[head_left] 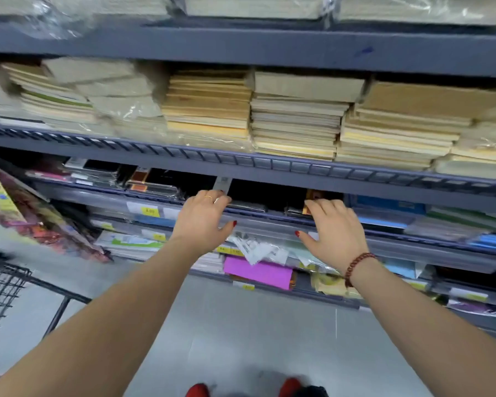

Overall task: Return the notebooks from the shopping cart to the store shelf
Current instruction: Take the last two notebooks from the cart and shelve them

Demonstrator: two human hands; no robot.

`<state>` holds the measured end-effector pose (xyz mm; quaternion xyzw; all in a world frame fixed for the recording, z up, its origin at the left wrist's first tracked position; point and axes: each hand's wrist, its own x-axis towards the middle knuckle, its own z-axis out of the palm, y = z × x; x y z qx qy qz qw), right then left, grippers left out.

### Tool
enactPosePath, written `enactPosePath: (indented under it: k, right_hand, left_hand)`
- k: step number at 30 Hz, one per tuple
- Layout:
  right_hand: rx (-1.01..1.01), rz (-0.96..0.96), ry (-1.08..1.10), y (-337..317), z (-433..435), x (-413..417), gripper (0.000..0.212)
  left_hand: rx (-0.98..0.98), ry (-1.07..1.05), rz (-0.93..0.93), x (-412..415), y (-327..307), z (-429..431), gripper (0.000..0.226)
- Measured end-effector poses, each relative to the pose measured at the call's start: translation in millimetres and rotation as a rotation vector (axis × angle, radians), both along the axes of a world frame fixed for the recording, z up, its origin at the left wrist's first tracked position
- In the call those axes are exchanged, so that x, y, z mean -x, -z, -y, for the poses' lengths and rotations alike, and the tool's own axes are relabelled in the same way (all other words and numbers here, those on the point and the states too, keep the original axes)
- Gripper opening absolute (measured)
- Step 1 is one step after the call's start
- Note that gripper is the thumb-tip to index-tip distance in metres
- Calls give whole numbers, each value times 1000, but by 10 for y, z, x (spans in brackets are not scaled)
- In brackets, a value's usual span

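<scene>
Both my hands reach to the front of a dark middle shelf (269,222). My left hand (204,216) rests with its fingertips on the shelf edge, next to black shrink-wrapped notebooks (246,206). My right hand (332,227) has its fingers spread, its fingertips touching an orange and black notebook (311,200) at the shelf front. I cannot tell whether either hand grips a notebook. The black wire shopping cart (3,287) stands at the lower left, its contents out of view.
Stacks of cream and yellow notebooks (295,121) fill the shelf above. Lower shelves hold coloured paper, a pink sheet (258,272) and price tags. A tilted colourful display (26,213) stands at the left. Grey floor and my red shoes (198,391) lie below.
</scene>
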<state>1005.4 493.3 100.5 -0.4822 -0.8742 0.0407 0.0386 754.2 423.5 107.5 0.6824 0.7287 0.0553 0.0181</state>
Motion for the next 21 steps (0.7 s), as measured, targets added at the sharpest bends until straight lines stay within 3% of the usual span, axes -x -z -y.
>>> enactPosePath:
  k: [9, 21]
  right_hand:
    - [-3, 68, -68, -423, 432, 1194, 69]
    - [7, 116, 63, -618, 949, 2639, 71]
  left_hand:
    - [15, -37, -52, 1146, -370, 579, 60]
    - [63, 17, -50, 2830, -522, 1070, 63]
